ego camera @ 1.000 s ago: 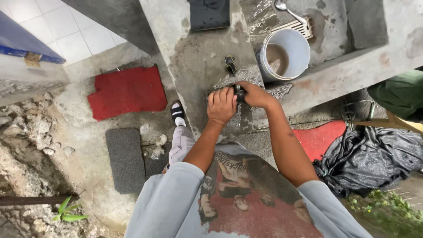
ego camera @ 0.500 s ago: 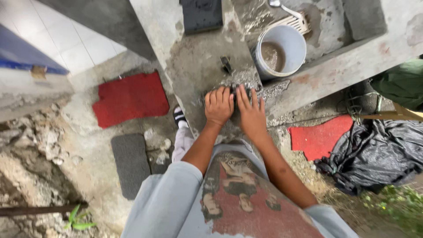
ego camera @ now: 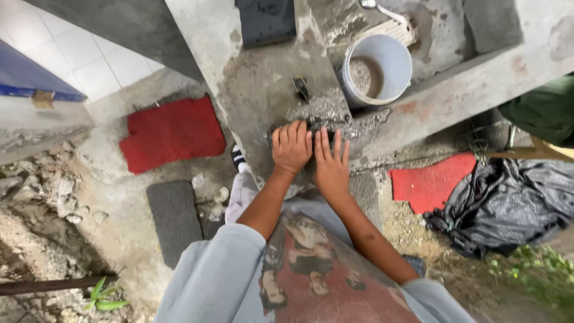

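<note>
Both my hands rest side by side on a small dark object (ego camera: 312, 127) at the near edge of a concrete ledge (ego camera: 251, 84). My left hand (ego camera: 292, 147) is curled over it, knuckles up. My right hand (ego camera: 332, 162) lies flat beside it, fingers straight and together, pressing down. The object is almost wholly hidden under the fingers. Grey gravelly grit (ego camera: 326, 109) is piled just beyond the fingertips. A small dark tool piece (ego camera: 301, 88) lies farther back on the ledge.
A white bucket (ego camera: 394, 60) with sandy sediment stands at the back right. A dark square slab (ego camera: 266, 21) lies at the back. Red mats (ego camera: 172, 133) (ego camera: 431, 180), a grey mat (ego camera: 174, 220), rubble (ego camera: 42, 209) and a black plastic bag (ego camera: 508, 203) lie on the ground.
My right hand, which gripped the object from the right, has swung round and flattened beside my left hand. Both hands have shifted slightly nearer the ledge's edge.
</note>
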Demonstrator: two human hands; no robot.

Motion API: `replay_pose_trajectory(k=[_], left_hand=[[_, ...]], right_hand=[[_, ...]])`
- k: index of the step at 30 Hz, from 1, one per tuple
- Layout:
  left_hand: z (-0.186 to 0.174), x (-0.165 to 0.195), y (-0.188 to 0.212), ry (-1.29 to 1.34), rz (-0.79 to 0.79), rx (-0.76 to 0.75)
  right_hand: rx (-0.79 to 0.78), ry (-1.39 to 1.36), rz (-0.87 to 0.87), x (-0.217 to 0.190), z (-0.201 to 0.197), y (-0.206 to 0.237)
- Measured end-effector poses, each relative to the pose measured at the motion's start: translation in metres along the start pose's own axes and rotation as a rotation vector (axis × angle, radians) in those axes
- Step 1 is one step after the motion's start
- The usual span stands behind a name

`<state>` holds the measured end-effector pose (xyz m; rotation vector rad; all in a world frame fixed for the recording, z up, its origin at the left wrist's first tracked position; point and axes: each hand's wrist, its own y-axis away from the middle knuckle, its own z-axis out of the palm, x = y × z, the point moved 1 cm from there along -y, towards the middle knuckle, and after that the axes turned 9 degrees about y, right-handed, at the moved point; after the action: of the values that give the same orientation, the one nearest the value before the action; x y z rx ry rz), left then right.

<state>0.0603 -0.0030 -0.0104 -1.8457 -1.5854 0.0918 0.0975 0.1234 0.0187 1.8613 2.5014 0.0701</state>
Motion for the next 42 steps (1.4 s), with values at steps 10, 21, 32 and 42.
replay_pose_trajectory(k=[10, 21, 32, 42], left_hand=[[-0.002, 0.003, 0.002, 0.003, 0.021, -0.003], [0.001, 0.002, 0.005, 0.037, 0.016, -0.022], [0.001, 0.001, 0.0, 0.042, 0.021, -0.018], [0.004, 0.0, 0.001, 0.005, 0.021, -0.005]], right_hand=[[0.061, -0.153, 0.009, 0.006, -0.009, -0.008], [0.025, -0.21, 0.011, 0.009, 0.001, -0.015], [0.027, -0.21, 0.001, 0.013, -0.004, -0.021], [0.012, -0.274, -0.024, 0.018, -0.006, -0.036]])
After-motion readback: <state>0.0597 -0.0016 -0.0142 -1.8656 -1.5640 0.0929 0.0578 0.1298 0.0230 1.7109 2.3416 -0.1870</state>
